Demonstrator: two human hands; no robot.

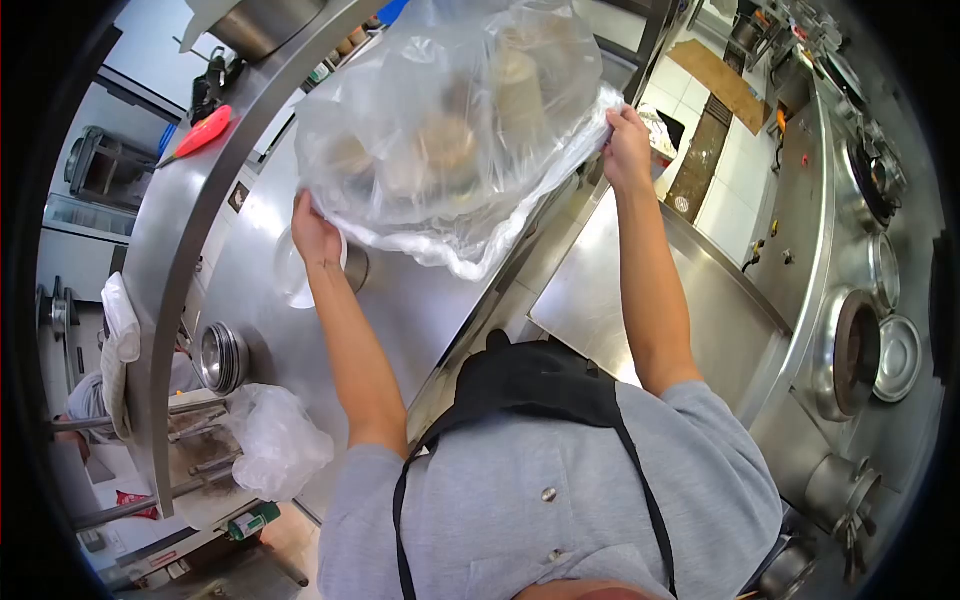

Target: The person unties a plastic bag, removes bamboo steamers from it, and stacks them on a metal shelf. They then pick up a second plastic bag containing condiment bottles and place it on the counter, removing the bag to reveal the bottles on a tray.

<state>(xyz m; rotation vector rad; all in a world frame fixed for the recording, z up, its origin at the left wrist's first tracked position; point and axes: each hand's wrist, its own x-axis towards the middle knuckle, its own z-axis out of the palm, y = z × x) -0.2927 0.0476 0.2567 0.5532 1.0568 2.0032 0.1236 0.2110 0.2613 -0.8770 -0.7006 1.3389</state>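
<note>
A large clear plastic bag (440,110) spreads out in front of me, its bunched rim running between my two hands. My left hand (317,232) is closed on the rim at the bag's left corner. Farther right and higher, my right hand (627,150) pinches the opposite end of the same rim. Blurred pale and brownish rounded shapes show through the film. Just behind my left wrist, a white bowl (292,275) and a metal container (357,266) stand on the steel counter (400,318), both partly hidden.
A steel shelf (190,215) curves along the left, with a red-orange utensil (205,132) on it. Stacked metal bowls (222,357) and a crumpled plastic bag (275,440) sit lower left. A steel worktop (640,290) is at right, pans (848,352) beyond it.
</note>
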